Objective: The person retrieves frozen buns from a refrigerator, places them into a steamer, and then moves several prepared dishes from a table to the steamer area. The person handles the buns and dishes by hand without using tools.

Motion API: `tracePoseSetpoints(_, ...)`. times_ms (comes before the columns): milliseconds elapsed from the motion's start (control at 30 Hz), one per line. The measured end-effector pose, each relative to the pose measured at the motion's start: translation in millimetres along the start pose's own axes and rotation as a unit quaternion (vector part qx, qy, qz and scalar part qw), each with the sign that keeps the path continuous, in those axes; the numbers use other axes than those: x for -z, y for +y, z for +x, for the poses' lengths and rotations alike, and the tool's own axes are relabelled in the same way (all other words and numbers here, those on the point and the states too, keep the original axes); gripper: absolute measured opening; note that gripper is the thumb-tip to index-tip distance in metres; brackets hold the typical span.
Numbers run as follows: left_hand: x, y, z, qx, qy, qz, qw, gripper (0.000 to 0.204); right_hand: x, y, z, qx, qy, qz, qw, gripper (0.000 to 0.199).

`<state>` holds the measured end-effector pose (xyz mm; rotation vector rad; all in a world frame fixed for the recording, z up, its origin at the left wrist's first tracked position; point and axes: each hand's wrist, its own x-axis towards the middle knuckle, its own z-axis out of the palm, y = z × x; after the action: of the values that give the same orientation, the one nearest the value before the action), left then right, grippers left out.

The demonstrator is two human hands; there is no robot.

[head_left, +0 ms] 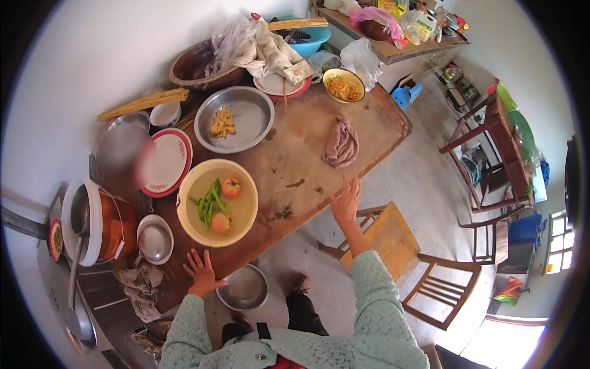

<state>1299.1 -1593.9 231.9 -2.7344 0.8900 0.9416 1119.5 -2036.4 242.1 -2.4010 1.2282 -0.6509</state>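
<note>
Hands, two, both bare, both empty. Left hand [200, 270]: flat, fingers spread, palm down on the near edge of the wooden table [295, 160], just below the large cream basin [216, 202]. Right hand [345, 202]: open, fingers extended, resting at the table's near right edge, gripping nothing.

Cream basin: holds cloudy water, green beans [209, 202] and two tomatoes [231, 187].

Steel basin [234, 118]: behind the cream one, with a small heap of pale yellow pieces.

Brownish cloth [342, 144]: crumpled on bare wood, beyond the right hand, apart from it.

Yellow bowl [343, 85]: far edge of the table, holds shredded orange food.

Red-rimmed plate [165, 161]: left of the cream basin.

Small steel bowl [154, 240]: left of the left hand.

Steel bowl [244, 288]: on the floor, below the table edge, just beside the left wrist.

Wooden chair [393, 246]: under the right forearm.
</note>
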Motion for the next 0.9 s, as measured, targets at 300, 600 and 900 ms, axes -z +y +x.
tracePoseSetpoints(300, -3, 1, 5, 0.022, -0.056, 0.004, 0.998, 0.141, -50, 17, 112, 0.002, -0.093, -0.147, 0.985, 0.072)
tracePoseSetpoints(600, -8, -3, 9, 0.034, -0.047, 0.014, 0.998, 0.139, -59, 21, 113, 0.012, -0.077, -0.180, 0.980, 0.066)
tracePoseSetpoints(900, -15, -6, 8, 0.028, -0.021, 0.030, 0.999, 0.134, -59, 18, 116, 0.009, -0.093, -0.175, 0.980, 0.065)
